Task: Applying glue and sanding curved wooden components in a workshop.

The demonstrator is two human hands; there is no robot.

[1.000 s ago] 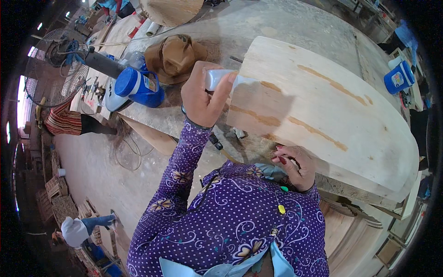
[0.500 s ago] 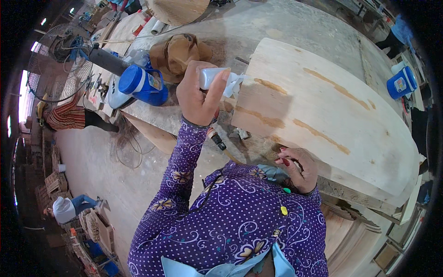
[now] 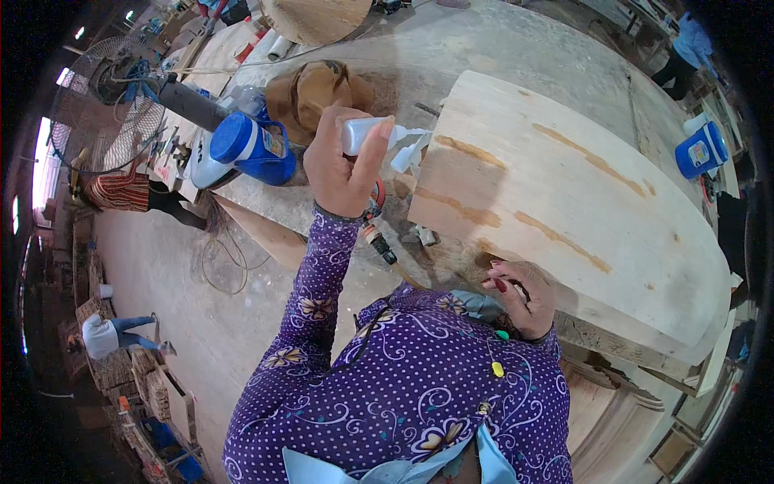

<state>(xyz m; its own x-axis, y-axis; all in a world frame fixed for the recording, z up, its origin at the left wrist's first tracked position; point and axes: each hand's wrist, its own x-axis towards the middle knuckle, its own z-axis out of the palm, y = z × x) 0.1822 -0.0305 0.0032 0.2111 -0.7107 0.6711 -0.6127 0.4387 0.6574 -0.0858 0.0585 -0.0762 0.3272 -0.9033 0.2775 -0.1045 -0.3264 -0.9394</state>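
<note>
My left hand is closed around a small white squeeze bottle, tilted sideways. Its thin nozzle points right, just by the left end of a pale wooden panel. A white cap-like piece hangs below the nozzle. Several brown streaks of filler or glue mark the panel, one of them close to the nozzle. At the panel's near edge is my right hand, its fingers curled together; whatever they may hold is hidden.
On the workbench stand a blue jug and a brown hat. Near my left wrist lies an air hose fitting. A second blue jug is at far right. A fan and people stand farther off.
My left hand has drawn the bottle slightly left, so the nozzle has moved back from the streak. My right hand stays nearly still. A person at far left has changed stride.
</note>
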